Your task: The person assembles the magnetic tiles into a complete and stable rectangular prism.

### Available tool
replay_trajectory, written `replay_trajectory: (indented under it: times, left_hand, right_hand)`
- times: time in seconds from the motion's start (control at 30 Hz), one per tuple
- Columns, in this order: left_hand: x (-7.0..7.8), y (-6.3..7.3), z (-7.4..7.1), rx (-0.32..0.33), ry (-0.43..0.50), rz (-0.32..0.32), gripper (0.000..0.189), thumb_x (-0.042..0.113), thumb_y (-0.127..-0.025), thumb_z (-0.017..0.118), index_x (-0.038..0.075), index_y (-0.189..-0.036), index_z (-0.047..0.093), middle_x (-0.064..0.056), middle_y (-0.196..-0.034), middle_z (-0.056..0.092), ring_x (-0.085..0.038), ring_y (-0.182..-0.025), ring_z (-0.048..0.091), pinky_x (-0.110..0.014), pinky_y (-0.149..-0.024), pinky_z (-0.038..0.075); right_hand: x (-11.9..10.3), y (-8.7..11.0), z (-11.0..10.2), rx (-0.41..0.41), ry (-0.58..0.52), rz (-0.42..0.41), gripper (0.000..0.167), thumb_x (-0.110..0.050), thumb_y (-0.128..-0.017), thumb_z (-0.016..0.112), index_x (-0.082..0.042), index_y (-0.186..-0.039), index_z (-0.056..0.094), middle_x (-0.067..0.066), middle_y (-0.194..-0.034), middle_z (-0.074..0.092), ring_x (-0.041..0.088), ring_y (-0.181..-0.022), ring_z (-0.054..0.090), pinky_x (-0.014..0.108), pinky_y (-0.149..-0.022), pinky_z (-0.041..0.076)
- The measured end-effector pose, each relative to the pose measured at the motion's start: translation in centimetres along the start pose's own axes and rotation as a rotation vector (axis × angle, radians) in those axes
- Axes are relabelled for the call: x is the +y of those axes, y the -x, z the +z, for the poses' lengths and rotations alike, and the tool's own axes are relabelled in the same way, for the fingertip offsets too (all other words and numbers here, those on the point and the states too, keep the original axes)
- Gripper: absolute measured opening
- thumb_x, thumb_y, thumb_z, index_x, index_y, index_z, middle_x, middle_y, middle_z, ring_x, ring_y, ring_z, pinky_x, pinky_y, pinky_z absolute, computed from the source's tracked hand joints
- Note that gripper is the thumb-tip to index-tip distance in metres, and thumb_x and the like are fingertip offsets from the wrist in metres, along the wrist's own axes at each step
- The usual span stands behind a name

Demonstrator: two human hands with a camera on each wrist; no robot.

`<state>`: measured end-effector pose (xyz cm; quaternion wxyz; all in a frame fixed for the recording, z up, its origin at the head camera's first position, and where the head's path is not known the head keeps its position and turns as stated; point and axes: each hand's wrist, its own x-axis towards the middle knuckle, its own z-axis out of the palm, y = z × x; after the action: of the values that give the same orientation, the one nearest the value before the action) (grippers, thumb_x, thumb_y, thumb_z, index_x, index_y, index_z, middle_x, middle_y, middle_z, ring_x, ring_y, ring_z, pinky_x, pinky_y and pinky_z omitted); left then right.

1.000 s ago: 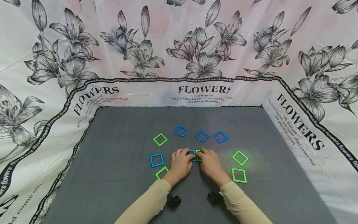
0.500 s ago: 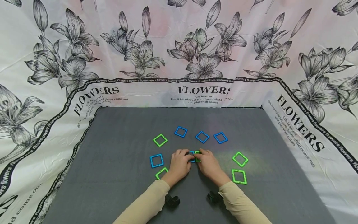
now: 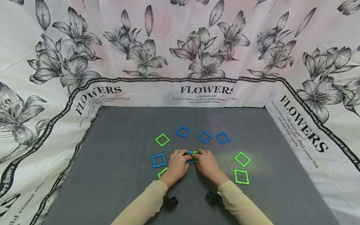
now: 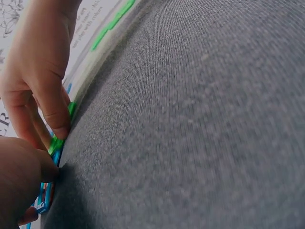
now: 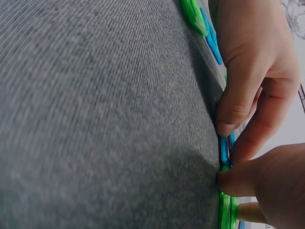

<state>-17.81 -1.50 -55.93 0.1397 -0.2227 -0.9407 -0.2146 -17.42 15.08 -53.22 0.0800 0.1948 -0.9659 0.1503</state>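
Near the middle of the grey table, my left hand [image 3: 178,164] pinches a blue square frame tile [image 4: 45,198], fingers on its left part. Beside it my right hand [image 3: 207,164] pinches a green square frame tile [image 5: 225,210] between thumb and fingers. The blue and green tiles lie flat, edge against edge, and show between the two hands in the head view. Both wrist views show the thumbs low at the tiles' near edges, close to the cloth. Much of each tile is hidden under the fingers.
Three blue frames, one of them here [image 3: 185,127], lie behind the hands with a green frame [image 3: 158,137]. Another blue frame [image 3: 153,162] and a partly covered green one [image 3: 162,172] lie left. Two green frames [image 3: 234,176] lie right. A flower-printed curtain [image 3: 152,93] borders the table.
Both hands have shifted a little to the left, carrying the joined blue and green tiles along. The other tiles have stayed in place on the table.
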Motion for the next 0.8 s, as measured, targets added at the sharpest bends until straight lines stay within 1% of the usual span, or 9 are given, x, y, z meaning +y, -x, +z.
replay_trajectory:
  times: [0.27,0.4,0.5,0.6,0.7,0.8]
  left_hand:
    - [-0.5,0.2,-0.3,0.003,-0.006,0.012,0.021,0.012,-0.091,0.072,0.021,-0.106,0.081,-0.007,-0.125,0.069,-0.028,-0.112,0.061,-0.047,-0.088,0.052]
    - [-0.5,0.2,-0.3,0.004,-0.004,0.013,0.02,0.012,-0.091,0.071,0.021,-0.106,0.081,-0.008,-0.126,0.069,-0.028,-0.112,0.061,-0.048,-0.088,0.052]
    - [-0.6,0.2,-0.3,0.008,-0.002,0.017,0.02,0.012,-0.091,0.071,0.021,-0.106,0.081,-0.008,-0.126,0.069,-0.029,-0.112,0.061,-0.048,-0.089,0.052]
    - [-0.8,0.3,-0.4,0.013,0.014,0.019,0.021,0.011,-0.09,0.071,0.02,-0.106,0.081,-0.008,-0.125,0.069,-0.029,-0.112,0.061,-0.05,-0.091,0.052]
    - [-1.0,0.6,-0.7,0.015,0.046,0.017,0.022,0.011,-0.088,0.072,0.019,-0.107,0.08,-0.009,-0.124,0.069,-0.03,-0.112,0.062,-0.051,-0.092,0.052]
    - [-1.4,0.7,-1.5,0.021,0.066,0.005,0.023,0.011,-0.088,0.073,0.018,-0.108,0.079,-0.01,-0.124,0.069,-0.032,-0.112,0.063,-0.053,-0.094,0.051]
  right_hand:
    - [-0.2,-0.3,0.4,-0.002,-0.011,0.01,0.029,-0.005,-0.085,0.079,-0.011,-0.113,0.079,0.023,-0.125,0.068,0.046,-0.108,0.062,0.061,-0.086,0.055]
    - [-0.2,-0.3,0.4,-0.003,0.0,0.006,0.029,-0.006,-0.085,0.08,-0.012,-0.113,0.079,0.023,-0.124,0.068,0.045,-0.107,0.062,0.06,-0.085,0.055]
    - [-0.3,-0.5,0.4,-0.001,0.021,-0.003,0.029,-0.007,-0.083,0.081,-0.013,-0.112,0.079,0.022,-0.122,0.069,0.044,-0.105,0.063,0.059,-0.081,0.055]
    - [-0.4,-0.6,0.3,-0.018,0.027,0.0,0.029,-0.009,-0.084,0.081,-0.014,-0.113,0.079,0.021,-0.122,0.068,0.044,-0.104,0.063,0.059,-0.079,0.055]
    - [-0.4,-0.6,0.3,-0.031,0.025,0.017,0.03,-0.011,-0.085,0.081,-0.015,-0.114,0.079,0.02,-0.123,0.068,0.044,-0.106,0.063,0.058,-0.079,0.055]
    - [-0.3,-0.5,0.4,-0.031,0.034,0.03,0.029,-0.012,-0.086,0.081,-0.016,-0.115,0.079,0.018,-0.124,0.068,0.044,-0.107,0.062,0.057,-0.078,0.055]
